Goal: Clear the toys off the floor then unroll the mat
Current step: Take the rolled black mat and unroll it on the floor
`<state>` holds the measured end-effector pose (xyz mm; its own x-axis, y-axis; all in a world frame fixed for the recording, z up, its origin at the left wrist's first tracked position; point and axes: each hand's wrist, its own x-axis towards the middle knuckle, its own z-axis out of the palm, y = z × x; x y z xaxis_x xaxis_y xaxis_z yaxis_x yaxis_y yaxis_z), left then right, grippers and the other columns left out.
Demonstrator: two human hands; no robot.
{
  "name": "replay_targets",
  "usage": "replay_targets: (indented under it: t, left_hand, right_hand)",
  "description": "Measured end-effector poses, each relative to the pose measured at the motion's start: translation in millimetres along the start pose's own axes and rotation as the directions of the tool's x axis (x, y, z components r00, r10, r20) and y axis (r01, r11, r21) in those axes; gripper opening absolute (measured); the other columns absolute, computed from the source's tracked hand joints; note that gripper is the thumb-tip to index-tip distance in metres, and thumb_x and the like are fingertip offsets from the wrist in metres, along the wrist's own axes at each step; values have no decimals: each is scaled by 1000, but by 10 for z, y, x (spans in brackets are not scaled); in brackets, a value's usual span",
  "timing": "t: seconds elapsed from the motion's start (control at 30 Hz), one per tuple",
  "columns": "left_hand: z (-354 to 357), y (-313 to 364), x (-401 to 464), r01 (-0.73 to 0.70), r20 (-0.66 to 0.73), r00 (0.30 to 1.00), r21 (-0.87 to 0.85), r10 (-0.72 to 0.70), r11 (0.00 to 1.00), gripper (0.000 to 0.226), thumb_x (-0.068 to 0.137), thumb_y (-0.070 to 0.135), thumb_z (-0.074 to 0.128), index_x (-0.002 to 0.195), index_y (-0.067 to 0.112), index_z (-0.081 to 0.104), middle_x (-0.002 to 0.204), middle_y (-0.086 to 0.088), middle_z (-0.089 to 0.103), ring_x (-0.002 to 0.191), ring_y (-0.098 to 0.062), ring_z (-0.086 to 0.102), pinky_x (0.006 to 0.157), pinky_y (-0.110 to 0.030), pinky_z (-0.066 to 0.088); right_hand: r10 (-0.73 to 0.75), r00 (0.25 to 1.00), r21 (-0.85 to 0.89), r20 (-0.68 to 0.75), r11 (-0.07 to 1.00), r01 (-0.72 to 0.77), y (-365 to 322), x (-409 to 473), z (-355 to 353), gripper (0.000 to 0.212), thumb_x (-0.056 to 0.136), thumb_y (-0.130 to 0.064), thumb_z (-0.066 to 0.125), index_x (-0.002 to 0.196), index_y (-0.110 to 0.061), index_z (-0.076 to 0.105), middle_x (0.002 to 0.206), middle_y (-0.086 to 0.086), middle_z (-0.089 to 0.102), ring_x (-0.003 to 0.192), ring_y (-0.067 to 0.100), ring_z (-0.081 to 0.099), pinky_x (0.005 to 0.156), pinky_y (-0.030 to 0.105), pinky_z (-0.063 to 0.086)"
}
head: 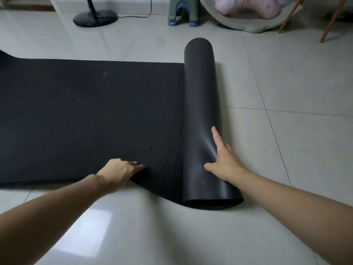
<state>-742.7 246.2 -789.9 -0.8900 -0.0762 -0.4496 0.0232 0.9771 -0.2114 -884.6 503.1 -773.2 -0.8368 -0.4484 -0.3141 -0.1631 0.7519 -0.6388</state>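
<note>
Black mat [86, 111] under both hands; the left hand [118, 172], fingers curled, grips the near edge of the flat part, likely pinning it so it can't creep; the right hand [223, 159] lies flat and open-fingered against the roll [200, 111], placed to push it on; the roll sits at the right end, mat spread leftward on pale floor [286, 92]; no toys on the tiles ahead; stool [182, 11] and fan base [95, 17] stand back by the wall.
</note>
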Motion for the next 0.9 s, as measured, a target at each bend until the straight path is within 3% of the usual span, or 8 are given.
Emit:
replay_targets:
  t: [0.2,0.27,0.43,0.53,0.6,0.7,0.77,0.9]
  left_hand:
    - [-50,-3,79,42,224,973,-376,47,926,73,82,11,47,146,35,20,145,-1,43,131,-22,43,106,-31,37]
    - [-155,153,223,117,175,985,-681,5,723,73,82,1,43,147,26,22,142,-7,47,128,-20,46,104,-24,35]
    - [-506,766,675,154,139,985,-975,-97,163,53,92,14,41,144,22,29,131,-7,53,115,-22,54,94,-31,41]
    - [-623,1054,779,122,120,984,-992,-131,6,45,89,14,44,133,27,40,94,3,58,76,-10,54,65,-22,43]
    - [-698,1221,824,31,27,990,-999,-137,32,45,88,10,47,129,27,42,91,6,57,74,0,52,58,-13,40]
    - [-859,1510,832,-91,-91,995,-996,-29,12,49,86,-1,49,127,26,46,110,5,54,92,-1,54,73,-2,41]
    - [-972,1760,840,-122,-125,990,-992,72,-36,60,84,-9,48,135,22,43,128,3,50,114,-11,52,93,-14,41]
    - [-1177,2133,899,-90,-135,960,-978,246,-188,78,79,-24,39,145,15,27,148,-3,35,134,-18,39,101,-23,37]
  right_hand:
    - [15,1000,292,6,956,-16,-66,16,124,110,71,1,63,139,-58,0,132,-1,42,77,22,59,56,20,49]
    - [29,1000,489,2,872,-26,4,-8,48,110,68,8,66,142,-51,11,138,-12,42,103,19,61,77,22,54]
    - [86,985,703,151,691,-168,382,-261,-96,103,68,12,70,144,-39,24,116,-14,62,98,7,64,74,18,53]
    - [142,960,567,240,783,-257,537,-462,-154,98,78,2,69,149,-33,11,141,-15,41,122,8,47,99,22,40]
    - [204,964,396,170,882,-256,643,-532,-282,92,85,-2,62,148,-36,4,147,-12,30,133,12,35,104,24,33]
    - [103,979,71,-177,993,-91,696,-584,-478,65,86,3,47,141,-29,34,139,-2,42,127,17,44,100,23,36]
    - [-127,922,-49,-365,992,117,666,-608,-590,37,84,2,48,112,-18,61,116,-4,54,111,15,53,89,15,35]
    - [-274,943,-337,-187,920,200,660,-603,-563,14,86,-22,54,94,-13,61,106,4,57,104,24,54,94,32,38]
